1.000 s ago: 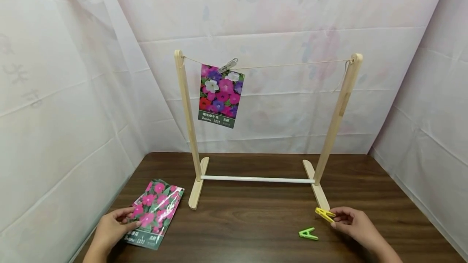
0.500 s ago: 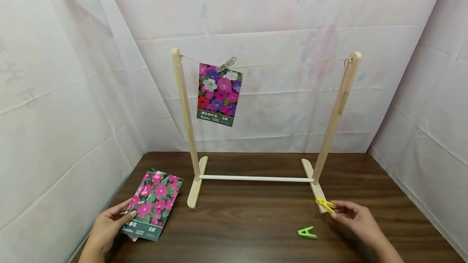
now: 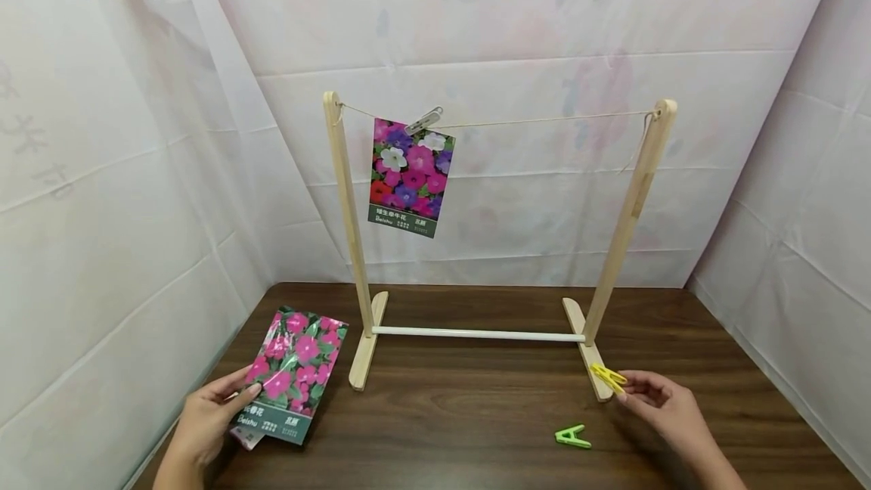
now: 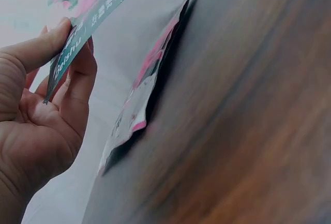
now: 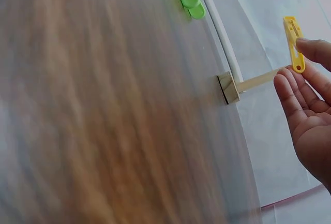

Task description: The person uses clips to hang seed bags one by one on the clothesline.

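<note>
At the lower left my left hand (image 3: 207, 418) pinches a flower seed packet (image 3: 299, 358) by its lower left edge, thumb on the printed front. In the left wrist view this packet is lifted off the table, and another packet (image 4: 139, 100) lies flat on the wood beneath it. On the other side my right hand (image 3: 670, 407) pinches a yellow clothespin (image 3: 608, 378) between thumb and fingers. A green clothespin (image 3: 573, 436) lies on the table to the left of that hand. From the string hangs a petunia packet (image 3: 410, 176), held by a whitish clip (image 3: 424, 120).
A wooden frame, with a left post (image 3: 350, 218), a right post (image 3: 624, 233) and a white bottom bar (image 3: 476, 333), stands on the brown table (image 3: 463, 407). The thin string (image 3: 551, 119) spans the post tops. Pale cloth (image 3: 517, 210) encloses the back and sides.
My left hand has lifted the top packet up off the one beneath, moving slightly away from me. My right hand has risen a little with the yellow clothespin.
</note>
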`<state>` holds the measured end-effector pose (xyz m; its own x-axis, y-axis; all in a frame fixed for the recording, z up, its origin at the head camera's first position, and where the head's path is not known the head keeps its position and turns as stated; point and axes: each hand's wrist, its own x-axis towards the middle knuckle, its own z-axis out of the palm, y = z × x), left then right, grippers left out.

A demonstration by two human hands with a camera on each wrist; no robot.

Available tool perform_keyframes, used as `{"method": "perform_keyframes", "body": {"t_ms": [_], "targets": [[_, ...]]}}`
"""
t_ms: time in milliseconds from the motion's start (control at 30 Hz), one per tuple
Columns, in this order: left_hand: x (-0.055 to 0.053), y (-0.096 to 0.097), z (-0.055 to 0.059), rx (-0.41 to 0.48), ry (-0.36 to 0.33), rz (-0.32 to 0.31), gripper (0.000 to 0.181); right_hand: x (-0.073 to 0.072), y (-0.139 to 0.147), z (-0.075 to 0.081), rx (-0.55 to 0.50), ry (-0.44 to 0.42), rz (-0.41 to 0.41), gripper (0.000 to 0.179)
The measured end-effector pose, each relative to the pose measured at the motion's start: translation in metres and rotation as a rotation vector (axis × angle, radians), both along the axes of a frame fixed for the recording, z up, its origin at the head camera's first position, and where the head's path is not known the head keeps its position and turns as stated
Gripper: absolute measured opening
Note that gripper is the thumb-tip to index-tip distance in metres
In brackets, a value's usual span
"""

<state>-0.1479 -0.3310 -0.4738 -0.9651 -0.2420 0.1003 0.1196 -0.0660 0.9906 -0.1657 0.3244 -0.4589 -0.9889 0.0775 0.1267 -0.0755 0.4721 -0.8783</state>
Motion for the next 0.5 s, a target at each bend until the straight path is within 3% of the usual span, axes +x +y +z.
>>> {"method": "perform_keyframes", "body": {"t_ms": [267, 500], "targets": [[-0.006, 0.01, 0.006, 0.0, -0.052, 0.032, 0.033, 0.0, -0.008, 0.001, -0.065, 0.053, 0.0, 0.038], [-0.013, 0.027, 0.01, 0.053, -0.042, 0.028, 0.033, -0.006, -0.012, 0.002, -0.107, 0.08, 0.055, 0.037]]}}
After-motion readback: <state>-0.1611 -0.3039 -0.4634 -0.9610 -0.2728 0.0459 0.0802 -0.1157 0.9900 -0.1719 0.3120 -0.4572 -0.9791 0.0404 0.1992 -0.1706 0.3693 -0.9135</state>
